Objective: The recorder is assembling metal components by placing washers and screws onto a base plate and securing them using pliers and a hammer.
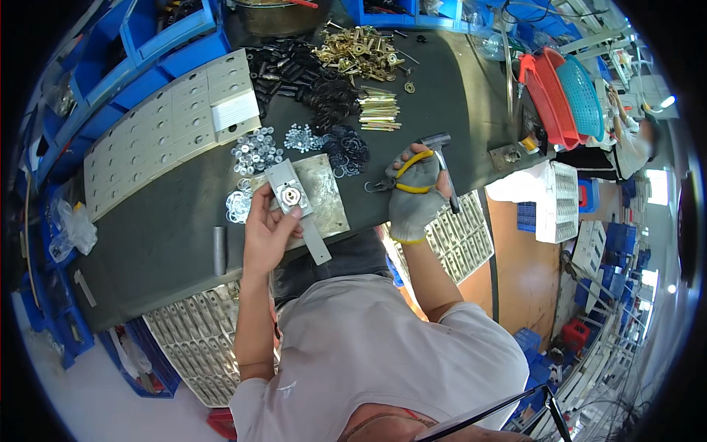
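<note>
My bare left hand grips a flat grey metal plate with a square housing and a round centre hole, tilted over a worn metal base plate. My right hand, in a grey glove with bare fingertips, is closed around yellow-handled pliers, their thin jaws pointing left. A hammer lies against that hand's right side; whether fingers also hold it I cannot tell. Left of the base plate are silver round caps and clear rings. Small silver parts and black rings sit behind it.
Rows of pale plates line the back left. Black parts, brass-coloured parts and gold pins are heaped at the back. A metal cylinder stands near the front edge. Red and teal baskets are right; another person is beyond.
</note>
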